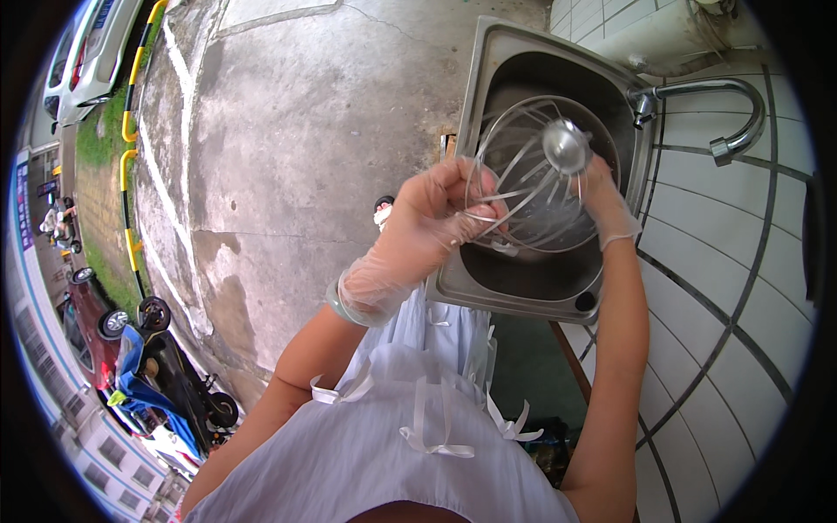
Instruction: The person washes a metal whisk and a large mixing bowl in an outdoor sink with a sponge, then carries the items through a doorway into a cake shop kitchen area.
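My left hand (448,206), in a clear disposable glove, pinches the looped wires of a large metal balloon whisk (523,153). The whisk's round hub (565,145) faces up towards me. Close against that hub is my right hand (599,186), gloved too and slightly blurred; it grips the whisk there, though its fingers are mostly hidden. Beneath both hands a round metal bowl (556,238) sits inside a stainless steel sink (472,98). What looks like water lies in the bowl, partly covered by the wires.
A chrome gooseneck tap (752,104) curves out from the white tiled wall (693,222) at right. Left of the sink stretches a concrete floor (294,131). Farther off stand a yellow-and-black railing (127,196), parked cars (91,320) and a scooter (173,379).
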Demonstrator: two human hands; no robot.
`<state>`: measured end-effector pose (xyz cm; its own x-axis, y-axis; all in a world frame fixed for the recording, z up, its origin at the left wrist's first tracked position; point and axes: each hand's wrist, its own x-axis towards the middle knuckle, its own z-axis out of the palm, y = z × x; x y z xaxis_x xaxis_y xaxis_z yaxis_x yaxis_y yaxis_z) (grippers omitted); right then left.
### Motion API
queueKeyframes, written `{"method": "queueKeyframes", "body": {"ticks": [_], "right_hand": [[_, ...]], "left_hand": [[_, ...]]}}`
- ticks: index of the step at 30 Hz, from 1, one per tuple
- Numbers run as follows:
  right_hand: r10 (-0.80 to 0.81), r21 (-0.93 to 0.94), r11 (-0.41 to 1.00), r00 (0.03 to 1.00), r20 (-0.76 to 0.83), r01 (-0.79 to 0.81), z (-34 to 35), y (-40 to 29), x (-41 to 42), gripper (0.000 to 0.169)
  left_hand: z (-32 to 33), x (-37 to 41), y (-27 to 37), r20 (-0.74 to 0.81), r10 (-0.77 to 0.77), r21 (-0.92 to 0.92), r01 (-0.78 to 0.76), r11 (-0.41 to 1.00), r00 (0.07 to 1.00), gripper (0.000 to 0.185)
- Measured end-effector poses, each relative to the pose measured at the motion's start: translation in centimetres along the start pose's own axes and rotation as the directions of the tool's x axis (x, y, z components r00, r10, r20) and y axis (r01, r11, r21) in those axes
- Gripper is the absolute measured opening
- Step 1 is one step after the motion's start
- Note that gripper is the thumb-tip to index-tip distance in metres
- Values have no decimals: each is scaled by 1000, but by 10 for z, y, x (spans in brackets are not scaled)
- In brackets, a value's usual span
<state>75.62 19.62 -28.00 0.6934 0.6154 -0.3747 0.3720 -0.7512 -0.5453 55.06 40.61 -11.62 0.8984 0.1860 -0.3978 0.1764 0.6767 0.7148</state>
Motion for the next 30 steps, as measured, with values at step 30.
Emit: {"method": "queueKeyframes", "body": {"ticks": [30], "right_hand": [[45,501,855,981,191,-137,74,-79,29,26]], "left_hand": [[-12,-9,34,-185,280,91,-268,959,942,23]]}}
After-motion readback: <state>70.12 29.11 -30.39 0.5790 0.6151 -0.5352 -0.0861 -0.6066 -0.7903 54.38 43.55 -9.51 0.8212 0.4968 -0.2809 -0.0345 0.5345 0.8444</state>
